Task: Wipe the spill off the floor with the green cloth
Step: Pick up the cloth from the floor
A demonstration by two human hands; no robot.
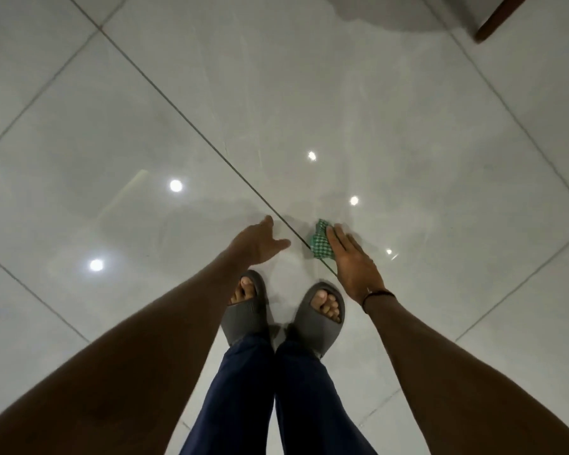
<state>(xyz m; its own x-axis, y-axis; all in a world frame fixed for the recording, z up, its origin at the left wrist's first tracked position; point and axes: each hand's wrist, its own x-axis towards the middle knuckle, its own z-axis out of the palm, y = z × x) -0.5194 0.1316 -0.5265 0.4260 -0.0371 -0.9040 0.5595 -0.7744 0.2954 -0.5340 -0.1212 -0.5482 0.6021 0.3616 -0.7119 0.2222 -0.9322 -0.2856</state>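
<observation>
Hands: left hand [260, 241] spread, empty | right hand [352, 262] flat, fingers straight over green cloth [321, 241] | cloth on grout line [178, 110]

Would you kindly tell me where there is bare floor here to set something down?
Bare tile lies left of the left hand, right of the right hand, and ahead of the green cloth toward the wooden leg. It is crowded where both hands, the cloth and the slippers meet.

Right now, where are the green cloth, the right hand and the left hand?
green cloth [319, 241], head view, middle of the visible fabric
right hand [353, 262], head view, back of the hand
left hand [260, 241], head view, back of the hand
</observation>
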